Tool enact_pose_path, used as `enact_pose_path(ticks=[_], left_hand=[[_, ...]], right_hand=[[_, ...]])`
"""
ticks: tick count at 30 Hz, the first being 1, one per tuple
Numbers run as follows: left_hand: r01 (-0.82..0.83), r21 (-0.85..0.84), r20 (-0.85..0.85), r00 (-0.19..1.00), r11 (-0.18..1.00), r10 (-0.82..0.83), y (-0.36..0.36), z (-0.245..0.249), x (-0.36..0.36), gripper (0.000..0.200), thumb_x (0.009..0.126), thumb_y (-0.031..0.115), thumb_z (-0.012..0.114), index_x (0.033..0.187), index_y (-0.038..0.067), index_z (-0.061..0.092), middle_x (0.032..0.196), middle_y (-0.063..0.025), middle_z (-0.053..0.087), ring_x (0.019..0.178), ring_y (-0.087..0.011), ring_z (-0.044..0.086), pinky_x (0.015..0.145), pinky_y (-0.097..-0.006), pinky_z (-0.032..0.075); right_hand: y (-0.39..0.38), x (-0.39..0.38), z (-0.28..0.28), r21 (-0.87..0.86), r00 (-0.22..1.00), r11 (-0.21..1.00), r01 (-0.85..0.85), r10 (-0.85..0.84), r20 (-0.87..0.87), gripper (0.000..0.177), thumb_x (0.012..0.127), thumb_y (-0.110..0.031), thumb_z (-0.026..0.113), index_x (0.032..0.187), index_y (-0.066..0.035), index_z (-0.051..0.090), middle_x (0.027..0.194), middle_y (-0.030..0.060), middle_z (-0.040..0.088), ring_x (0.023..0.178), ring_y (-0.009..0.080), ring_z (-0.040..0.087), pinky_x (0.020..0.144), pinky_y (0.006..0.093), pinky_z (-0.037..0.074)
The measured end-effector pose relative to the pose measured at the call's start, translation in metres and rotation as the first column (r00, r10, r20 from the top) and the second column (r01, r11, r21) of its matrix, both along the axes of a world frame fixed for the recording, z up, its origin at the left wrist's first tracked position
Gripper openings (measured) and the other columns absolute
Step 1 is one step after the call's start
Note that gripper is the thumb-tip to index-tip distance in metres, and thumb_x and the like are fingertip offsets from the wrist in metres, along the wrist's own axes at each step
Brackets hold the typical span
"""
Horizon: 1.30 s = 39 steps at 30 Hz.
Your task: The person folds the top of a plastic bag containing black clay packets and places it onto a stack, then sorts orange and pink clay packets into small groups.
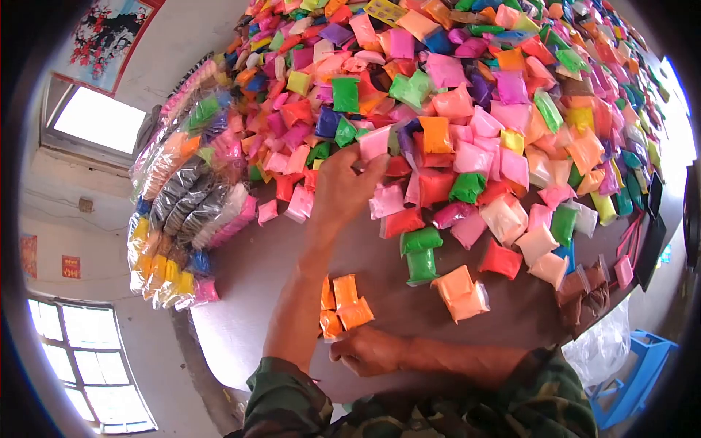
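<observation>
The left hand (343, 182) is raised at the near edge of a big heap of small packets (475, 157), upper centre of the frame, with a light pink packet (374, 144) clamped between thumb and fingers. It is gripped by its lower part, probably because a pinch there lifts one piece clear of its crowded neighbours. The right hand (369, 352) is low in the centre, well apart from the left, fingers curled beside the orange packets (355, 312); whether it holds anything, I cannot tell.

The orange packets lie close together on the brown surface (241, 263), near the person, likely so that one colour can be seen at a glance and reached easily. Right of them is a small group of peach packets (460, 292), and two green packets (420, 266) touch end to end at the heap's edge. Brown packets (584, 292) are bunched at the right.

Each packet is a little clear pouch filled with one colour of what looks like soft stuff. At the left of the frame, larger clear bags (186, 197) are stacked, holding black, yellow, orange and pink contents. A crumpled clear plastic bag (602, 347) hangs at lower right, beside a blue stool (642, 365).
</observation>
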<state>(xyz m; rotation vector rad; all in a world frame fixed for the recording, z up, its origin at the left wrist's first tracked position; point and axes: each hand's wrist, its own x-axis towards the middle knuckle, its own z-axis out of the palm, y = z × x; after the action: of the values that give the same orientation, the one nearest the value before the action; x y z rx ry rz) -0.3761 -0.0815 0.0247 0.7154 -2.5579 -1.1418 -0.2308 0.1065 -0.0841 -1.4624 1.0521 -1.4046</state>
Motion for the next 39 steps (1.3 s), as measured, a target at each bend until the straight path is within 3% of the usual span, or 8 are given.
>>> enact_pose_path(ticks=[1,5,11,15,18,19,25,39], left_hand=[[0.007,-0.114,0.004,1.000,0.993,-0.007,0.000,0.004,0.006,0.033,0.096,0.031,0.075,0.099,-0.002,0.073,0.075,-0.0085,0.072,0.064,-0.0142,0.068,0.060,-0.0329,0.054],[-0.038,0.228,-0.068,0.996,0.973,0.055,-0.018,-0.004,0.038,0.040,0.097,0.039,0.074,0.094,-0.001,0.073,0.079,-0.0089,0.074,0.064,-0.0119,0.069,0.062,-0.0304,0.054],[-0.029,-0.184,0.248,0.966,0.983,0.074,-0.027,-0.016,0.094,0.039,0.094,0.037,0.074,0.096,-0.002,0.070,0.086,-0.0154,0.074,0.077,-0.0253,0.073,0.069,-0.0401,0.055],[0.090,-0.319,0.208,0.978,0.944,-0.023,-0.006,-0.027,0.092,0.039,0.089,0.027,0.077,0.118,0.003,0.068,0.113,-0.0175,0.069,0.102,-0.0379,0.069,0.084,-0.0456,0.056],[0.134,-0.494,0.085,0.991,0.859,-0.106,0.011,-0.036,0.082,0.049,0.086,0.027,0.080,0.129,0.006,0.066,0.119,-0.0152,0.069,0.102,-0.0328,0.069,0.089,-0.0437,0.056],[0.154,-0.479,0.191,0.979,0.864,-0.069,0.019,-0.026,0.079,0.054,0.085,0.028,0.080,0.132,0.007,0.063,0.126,-0.0144,0.068,0.110,-0.0363,0.067,0.096,-0.0463,0.056],[0.246,-0.487,0.207,0.965,0.838,-0.163,0.021,-0.024,0.059,0.053,0.085,0.027,0.080,0.131,0.005,0.064,0.123,-0.0163,0.069,0.117,-0.0376,0.065,0.100,-0.0464,0.054],[-0.015,-0.550,-0.086,0.996,0.835,-0.039,-0.010,-0.035,0.121,0.034,0.084,0.019,0.078,0.113,0.003,0.070,0.107,-0.0164,0.072,0.096,-0.0320,0.072,0.085,-0.0437,0.058]], right_hand=[[0.000,0.000,-0.001,-0.005,1.000,1.000,0.002,-0.002,0.002,0.014,0.087,0.003,0.061,0.096,-0.003,0.069,0.084,0.0193,0.069,0.080,0.0410,0.069,0.070,0.0496,0.055],[0.002,-0.005,0.004,0.019,1.000,0.999,-0.029,0.029,0.001,0.013,0.086,0.002,0.062,0.096,-0.002,0.069,0.084,0.0209,0.069,0.081,0.0421,0.070,0.072,0.0503,0.055],[0.002,-0.009,0.010,0.002,1.000,1.000,-0.011,0.011,-0.002,0.012,0.087,0.000,0.063,0.096,-0.001,0.071,0.086,0.0233,0.071,0.084,0.0435,0.071,0.076,0.0518,0.057],[0.001,-0.009,0.009,0.005,0.999,0.999,-0.034,0.034,-0.006,0.016,0.087,0.002,0.062,0.100,-0.001,0.071,0.091,0.0207,0.070,0.088,0.0418,0.070,0.079,0.0502,0.056],[0.000,-0.008,0.006,-0.003,0.999,0.999,-0.041,0.041,-0.021,0.018,0.087,0.003,0.062,0.102,0.000,0.071,0.093,0.0195,0.070,0.090,0.0407,0.070,0.081,0.0490,0.056],[0.000,-0.008,0.006,-0.008,0.999,0.999,-0.038,0.038,-0.028,0.018,0.087,0.003,0.062,0.102,0.000,0.071,0.094,0.0195,0.070,0.090,0.0406,0.070,0.081,0.0488,0.056],[0.001,-0.012,0.011,0.001,0.999,0.999,-0.045,0.045,-0.012,0.017,0.086,0.003,0.062,0.101,0.000,0.070,0.093,0.0195,0.071,0.091,0.0399,0.070,0.082,0.0486,0.056],[0.001,-0.011,0.010,0.045,0.997,0.997,-0.063,0.065,-0.041,0.020,0.085,0.003,0.061,0.103,0.000,0.072,0.097,0.0197,0.071,0.094,0.0401,0.070,0.084,0.0478,0.056]])
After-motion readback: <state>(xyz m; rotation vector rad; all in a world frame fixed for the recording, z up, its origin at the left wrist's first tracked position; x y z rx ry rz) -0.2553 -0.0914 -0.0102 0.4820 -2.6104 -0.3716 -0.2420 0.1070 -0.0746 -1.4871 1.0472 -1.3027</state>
